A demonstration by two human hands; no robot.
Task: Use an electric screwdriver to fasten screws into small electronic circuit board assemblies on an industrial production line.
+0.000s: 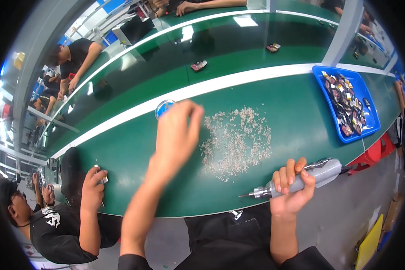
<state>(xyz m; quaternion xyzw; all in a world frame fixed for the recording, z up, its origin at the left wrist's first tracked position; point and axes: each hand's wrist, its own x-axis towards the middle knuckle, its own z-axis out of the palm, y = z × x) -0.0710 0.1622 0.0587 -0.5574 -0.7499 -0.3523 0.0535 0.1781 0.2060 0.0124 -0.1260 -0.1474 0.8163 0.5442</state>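
Observation:
My right hand (292, 184) is wrapped around a grey electric screwdriver (325, 173), whose thin bit points left over the table's front edge. My left hand (179, 128) reaches out over the green table, its fingers bent and smeared by motion. Whether it holds anything does not show. Just beyond it, partly covered by the hand, is a small round object (164, 108) with a pale rim and blue middle. To the right of my left hand, a loose spread of many small silvery screws (236, 141) lies on the tabletop.
A blue tray (342, 138) full of small dark parts stands at the right. Beyond the white rail (238, 82), a green conveyor belt (229, 58) carries small assemblies (199, 65). At the left a co-worker's hand (93, 182) holds a small part. A red stool (372, 154) stands at the right.

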